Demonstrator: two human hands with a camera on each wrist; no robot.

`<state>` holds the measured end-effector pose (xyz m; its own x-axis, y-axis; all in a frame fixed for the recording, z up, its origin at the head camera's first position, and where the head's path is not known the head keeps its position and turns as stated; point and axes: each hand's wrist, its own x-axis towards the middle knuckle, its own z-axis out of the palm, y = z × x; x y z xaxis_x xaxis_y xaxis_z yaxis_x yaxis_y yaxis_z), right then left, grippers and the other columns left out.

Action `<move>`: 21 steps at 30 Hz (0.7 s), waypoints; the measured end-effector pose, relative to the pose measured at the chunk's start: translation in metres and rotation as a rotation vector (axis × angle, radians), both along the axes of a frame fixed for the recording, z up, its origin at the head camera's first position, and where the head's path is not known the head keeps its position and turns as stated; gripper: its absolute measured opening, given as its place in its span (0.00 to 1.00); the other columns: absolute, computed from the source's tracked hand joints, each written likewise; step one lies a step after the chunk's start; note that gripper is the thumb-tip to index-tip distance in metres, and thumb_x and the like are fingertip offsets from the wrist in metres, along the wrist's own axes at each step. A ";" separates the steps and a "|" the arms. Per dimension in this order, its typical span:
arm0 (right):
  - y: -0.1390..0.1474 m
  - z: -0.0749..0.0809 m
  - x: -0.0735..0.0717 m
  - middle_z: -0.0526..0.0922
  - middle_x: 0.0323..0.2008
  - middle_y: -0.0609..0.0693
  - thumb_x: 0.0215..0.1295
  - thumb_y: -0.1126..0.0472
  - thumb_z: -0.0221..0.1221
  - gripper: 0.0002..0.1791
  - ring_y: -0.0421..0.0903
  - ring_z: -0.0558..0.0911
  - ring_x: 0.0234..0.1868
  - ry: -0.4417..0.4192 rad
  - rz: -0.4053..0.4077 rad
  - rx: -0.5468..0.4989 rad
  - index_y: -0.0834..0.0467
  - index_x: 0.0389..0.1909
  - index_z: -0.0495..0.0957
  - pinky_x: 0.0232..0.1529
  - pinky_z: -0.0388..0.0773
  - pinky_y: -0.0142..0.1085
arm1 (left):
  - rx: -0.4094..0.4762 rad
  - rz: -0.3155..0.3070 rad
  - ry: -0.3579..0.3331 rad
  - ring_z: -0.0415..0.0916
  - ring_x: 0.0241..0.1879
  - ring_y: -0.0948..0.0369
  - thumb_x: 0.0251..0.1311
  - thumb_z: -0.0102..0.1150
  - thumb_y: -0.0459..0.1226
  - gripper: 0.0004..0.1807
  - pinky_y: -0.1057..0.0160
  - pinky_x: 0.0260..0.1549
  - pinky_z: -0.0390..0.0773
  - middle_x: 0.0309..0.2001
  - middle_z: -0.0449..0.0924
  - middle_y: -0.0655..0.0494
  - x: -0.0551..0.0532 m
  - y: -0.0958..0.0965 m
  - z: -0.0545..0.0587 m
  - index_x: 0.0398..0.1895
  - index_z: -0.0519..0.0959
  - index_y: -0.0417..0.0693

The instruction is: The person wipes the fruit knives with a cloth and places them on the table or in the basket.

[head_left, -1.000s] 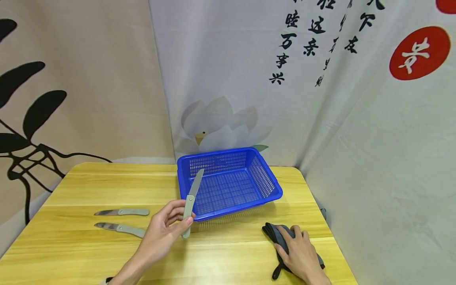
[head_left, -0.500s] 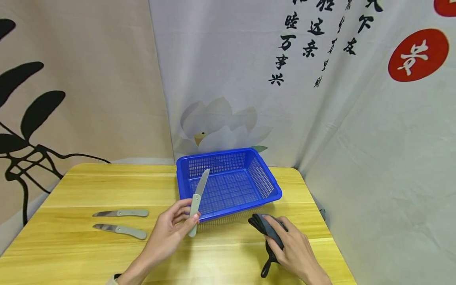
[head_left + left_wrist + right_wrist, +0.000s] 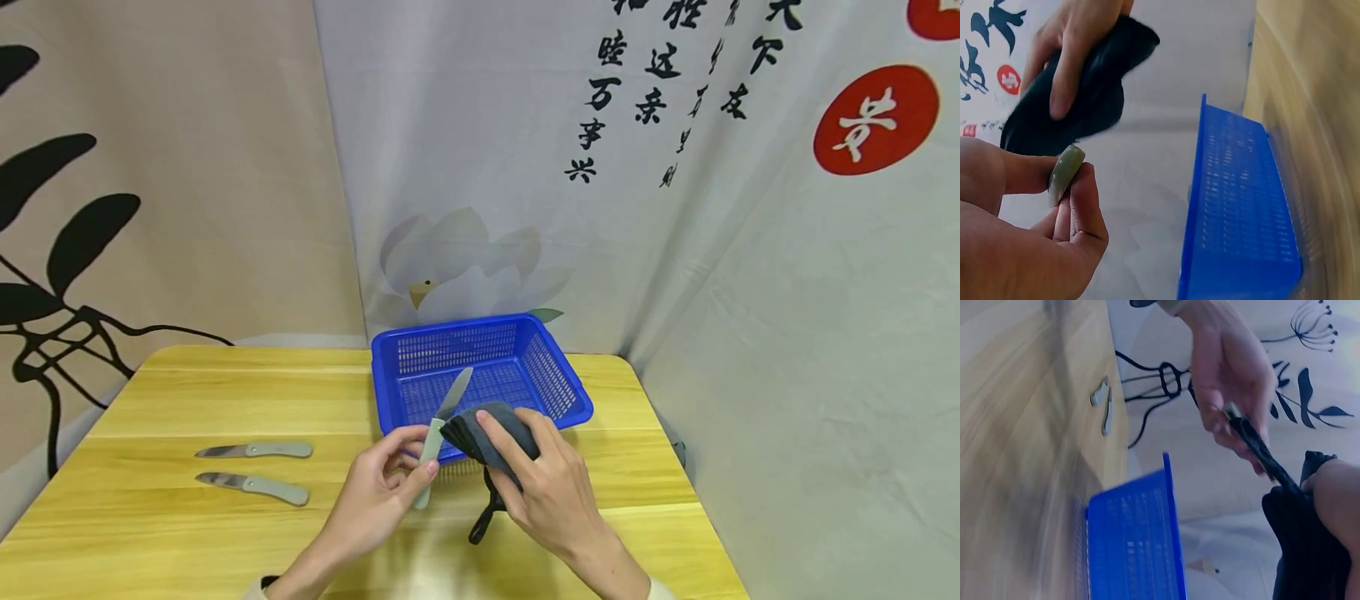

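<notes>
My left hand (image 3: pixel 382 492) pinches a knife by its pale green handle (image 3: pixel 431 454), thumb on one side and fingers on the other. The blade (image 3: pixel 456 392) points up and away, in front of the blue basket. A folded dark grey cloth (image 3: pixel 495 437) with black edges and a hanging loop is gripped by my right hand (image 3: pixel 551 483). In the head view the cloth's edge overlaps the knife where blade meets handle; whether they touch I cannot tell. The left wrist view shows the handle's end (image 3: pixel 1067 169) between thumb and fingers, with the cloth (image 3: pixel 1085 94) just beyond.
A blue plastic basket (image 3: pixel 577 412) stands at the back of the wooden table (image 3: pixel 225 392). Two more knives with green handles, one farther back (image 3: pixel 277 449) and one nearer (image 3: pixel 273 489), lie on the left. Printed curtains hang behind and to the right.
My right hand has lifted the cloth off the table and carried it left to the knife. The left hand has shifted slightly right with the knife, whose blade leans more to the right.
</notes>
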<state>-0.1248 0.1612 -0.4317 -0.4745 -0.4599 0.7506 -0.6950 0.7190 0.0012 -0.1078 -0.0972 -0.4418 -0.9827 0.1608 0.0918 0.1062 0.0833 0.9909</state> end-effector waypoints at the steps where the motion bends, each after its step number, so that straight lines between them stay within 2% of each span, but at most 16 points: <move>1: -0.005 0.000 -0.001 0.85 0.55 0.64 0.72 0.55 0.68 0.34 0.55 0.87 0.47 0.014 0.000 0.010 0.46 0.79 0.79 0.37 0.92 0.46 | -0.004 0.004 0.001 0.86 0.44 0.64 0.75 0.71 0.31 0.25 0.69 0.38 0.89 0.50 0.86 0.44 0.001 0.001 0.001 0.72 0.80 0.37; 6: -0.021 -0.001 -0.004 0.85 0.55 0.63 0.74 0.55 0.67 0.34 0.53 0.83 0.42 0.071 -0.005 0.067 0.45 0.80 0.78 0.34 0.88 0.40 | -0.039 -0.012 0.041 0.82 0.39 0.65 0.75 0.71 0.32 0.17 0.70 0.31 0.84 0.45 0.85 0.46 0.004 0.003 0.003 0.63 0.86 0.39; 11: -0.026 -0.003 -0.004 0.84 0.55 0.63 0.80 0.53 0.60 0.30 0.52 0.81 0.41 0.093 -0.028 0.108 0.44 0.80 0.77 0.32 0.85 0.38 | -0.054 -0.051 0.077 0.80 0.37 0.65 0.77 0.70 0.34 0.11 0.69 0.28 0.82 0.44 0.84 0.47 0.007 0.001 0.004 0.57 0.87 0.43; 17: -0.024 -0.003 -0.008 0.85 0.54 0.63 0.87 0.52 0.52 0.25 0.52 0.81 0.41 0.113 -0.069 0.134 0.45 0.79 0.79 0.33 0.86 0.38 | -0.050 -0.083 0.078 0.80 0.40 0.65 0.79 0.68 0.35 0.11 0.69 0.31 0.85 0.47 0.82 0.45 0.008 -0.001 0.004 0.58 0.86 0.40; 21: -0.021 -0.002 -0.011 0.85 0.54 0.65 0.79 0.54 0.61 0.29 0.54 0.82 0.42 0.098 -0.102 0.146 0.45 0.79 0.78 0.34 0.88 0.40 | -0.037 -0.116 0.096 0.82 0.43 0.66 0.80 0.67 0.35 0.18 0.68 0.34 0.87 0.50 0.83 0.43 0.008 -0.003 0.003 0.66 0.83 0.36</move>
